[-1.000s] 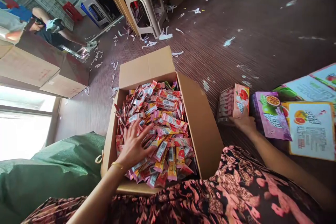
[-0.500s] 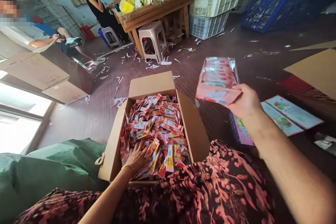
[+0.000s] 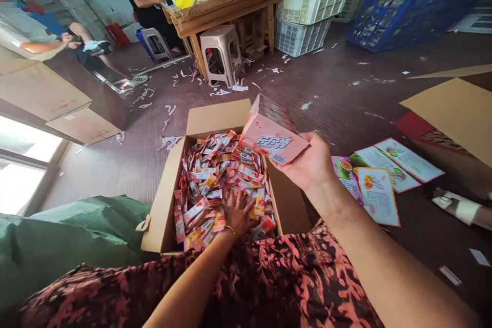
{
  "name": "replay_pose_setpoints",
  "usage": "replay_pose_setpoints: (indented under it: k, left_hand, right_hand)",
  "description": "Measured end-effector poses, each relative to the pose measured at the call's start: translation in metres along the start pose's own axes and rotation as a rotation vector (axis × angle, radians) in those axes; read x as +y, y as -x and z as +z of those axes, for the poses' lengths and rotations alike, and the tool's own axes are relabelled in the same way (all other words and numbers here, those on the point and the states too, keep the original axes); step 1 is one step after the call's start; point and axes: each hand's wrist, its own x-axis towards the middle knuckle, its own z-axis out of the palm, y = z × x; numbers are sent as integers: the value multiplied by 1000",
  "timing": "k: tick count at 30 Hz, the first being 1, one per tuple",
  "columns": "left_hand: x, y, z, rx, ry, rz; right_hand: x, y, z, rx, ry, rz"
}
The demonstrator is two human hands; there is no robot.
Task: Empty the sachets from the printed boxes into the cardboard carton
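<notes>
A cardboard box (image 3: pixel 289 205) with raised flaps stands against my lap, heaped with small printed sachets (image 3: pixel 209 171) in red, pink and yellow. My left hand (image 3: pixel 237 211) lies on the sachets with its fingers spread, near the front of the box. In my right hand (image 3: pixel 315 164) is a pink packet box (image 3: pixel 274 138), tilted over the right rear part of the carton. Its printed end faces me, and a clear window shows along its top. What is inside it is hard to make out from here.
Printed cards (image 3: pixel 378 195) lie on the floor to the right, near another open carton (image 3: pixel 453 113). A green sack (image 3: pixel 88 230) sits at left. Ahead are a plastic stool (image 3: pixel 221 43), a wooden table (image 3: pixel 230 7), crates (image 3: pixel 303 36) and two seated people.
My right hand has brought the pink packet box leftward, from beside the carton to over it, turning its printed end to me. My left hand has slid right across the sachets, fingers spreading.
</notes>
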Motion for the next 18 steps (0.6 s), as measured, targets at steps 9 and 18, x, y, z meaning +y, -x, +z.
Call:
replay_pose_setpoints:
  k: [9, 18]
  left_hand:
    - [-65, -5, -108, 529, 181, 7]
    - [-124, -125, -69, 505, 140, -416]
  right_hand:
    - [-14, -13, 1, 56, 223, -58]
    - [-12, -23, 8, 123, 309, 25]
